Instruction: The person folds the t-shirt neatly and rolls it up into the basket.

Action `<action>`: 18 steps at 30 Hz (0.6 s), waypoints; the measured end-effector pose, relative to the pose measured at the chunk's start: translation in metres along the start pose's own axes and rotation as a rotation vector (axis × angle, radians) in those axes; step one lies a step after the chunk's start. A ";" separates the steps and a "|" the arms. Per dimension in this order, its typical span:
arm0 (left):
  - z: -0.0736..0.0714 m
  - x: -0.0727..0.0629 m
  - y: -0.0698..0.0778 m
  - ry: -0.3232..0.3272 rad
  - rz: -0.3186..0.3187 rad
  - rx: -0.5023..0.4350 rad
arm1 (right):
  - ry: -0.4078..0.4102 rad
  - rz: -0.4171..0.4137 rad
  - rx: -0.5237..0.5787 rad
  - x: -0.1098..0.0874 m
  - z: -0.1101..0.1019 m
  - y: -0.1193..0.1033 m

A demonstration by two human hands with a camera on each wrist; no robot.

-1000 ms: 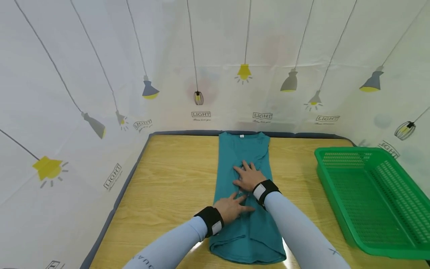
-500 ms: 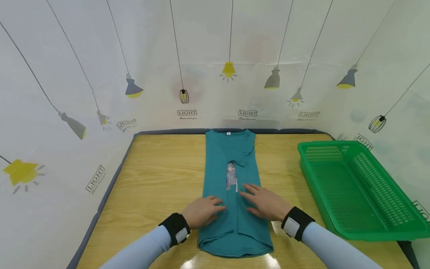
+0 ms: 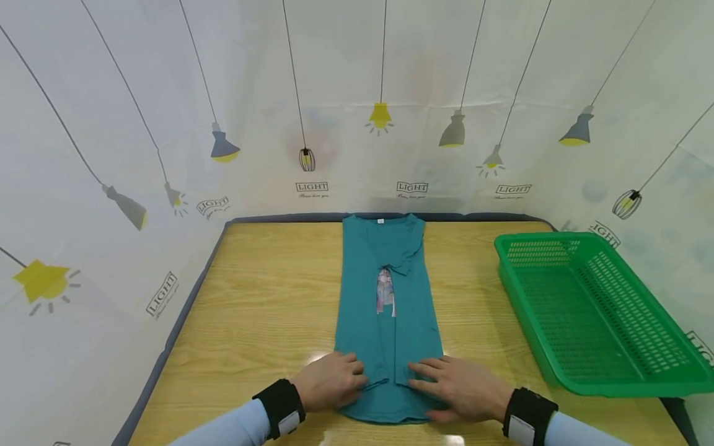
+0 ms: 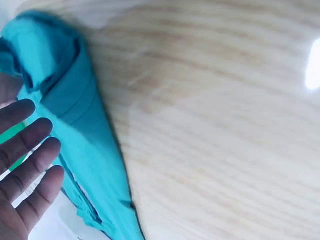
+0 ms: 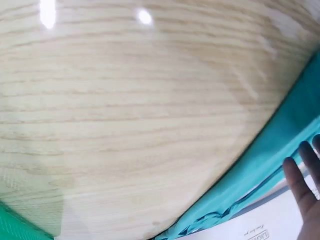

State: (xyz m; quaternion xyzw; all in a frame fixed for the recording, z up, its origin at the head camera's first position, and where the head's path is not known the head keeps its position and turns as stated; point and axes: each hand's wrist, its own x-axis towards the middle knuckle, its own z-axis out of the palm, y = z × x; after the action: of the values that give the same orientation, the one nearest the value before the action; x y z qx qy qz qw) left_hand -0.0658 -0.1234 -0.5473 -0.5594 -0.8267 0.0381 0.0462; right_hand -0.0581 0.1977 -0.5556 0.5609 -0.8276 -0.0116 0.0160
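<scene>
Got a folded teal cloth top (image 3: 359,310) flat on a yellowish wood-grain desk (image 3: 268,297). Its hem end lies between the bare left grip (image 3: 331,381), at the top's left edge, and the bare right grip (image 3: 460,389), at its right edge. Both are loose, fingers relaxed. Green perforated plastic basket (image 3: 630,389) sits right of the top.

The label (image 3: 381,221) on the teal garment (image 3: 359,303) is unreadably small, its print (image 3: 385,290) partly covered.
</scene>
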 end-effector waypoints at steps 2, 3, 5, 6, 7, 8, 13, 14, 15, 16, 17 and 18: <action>0.001 -0.002 0.003 -0.010 0.020 -0.005 | 0.016 -0.062 0.009 -0.001 0.003 -0.003; 0.001 -0.002 0.005 -0.022 0.029 -0.014 | 0.027 -0.089 0.005 -0.001 0.004 -0.004; 0.004 -0.002 0.009 -0.048 0.039 -0.028 | 0.048 -0.128 0.006 0.001 0.007 -0.006; 0.005 -0.002 0.012 -0.063 0.038 -0.038 | 0.058 -0.138 0.005 0.002 0.008 -0.008; 0.006 -0.002 0.014 -0.074 0.037 -0.046 | 0.062 -0.144 0.007 0.003 0.009 -0.009; 0.008 -0.001 0.017 -0.083 0.032 -0.049 | 0.059 -0.144 0.007 0.004 0.010 -0.010; 0.013 0.000 0.027 -0.080 0.014 -0.012 | 0.047 -0.140 -0.043 0.007 0.012 -0.013; 0.013 0.000 0.028 -0.085 0.014 0.001 | 0.053 -0.138 -0.055 0.006 0.012 -0.014; 0.013 0.001 0.029 -0.093 0.013 0.009 | 0.067 -0.134 -0.055 0.005 0.014 -0.014; 0.012 0.001 0.029 -0.100 0.013 0.011 | 0.080 -0.126 -0.050 0.004 0.015 -0.014; 0.011 0.001 0.029 -0.104 0.008 0.007 | 0.094 -0.116 -0.041 0.003 0.016 -0.013; 0.010 0.001 0.029 -0.104 0.000 0.005 | 0.110 -0.106 -0.022 0.002 0.017 -0.013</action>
State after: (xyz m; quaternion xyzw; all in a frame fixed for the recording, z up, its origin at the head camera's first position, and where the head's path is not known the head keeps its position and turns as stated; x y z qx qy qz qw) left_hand -0.0409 -0.1123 -0.5606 -0.5566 -0.8279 0.0691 0.0047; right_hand -0.0475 0.1911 -0.5731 0.6034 -0.7946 0.0091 0.0669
